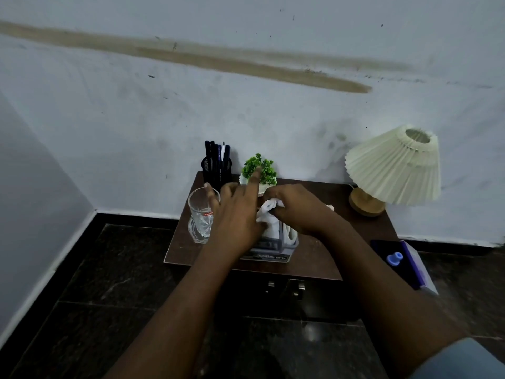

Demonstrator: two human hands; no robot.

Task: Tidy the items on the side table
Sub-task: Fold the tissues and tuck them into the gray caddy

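Cloth [269,207] bunched over the grey box [269,246], mid-tabletop [317,250].
Right hand [297,209] pinches it, seemingly to stuff it in; left hand [235,214], fingers spread straight, looks to steady the box beside the glass [200,217].

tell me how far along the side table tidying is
Looks done: pens stand in the mesh holder, with the plant beside it at the back. In hand: the right hand pinches white tissue above the grey box, the left hand open beside it. Probably left: the glass near the left edge and the purple box at the right edge.
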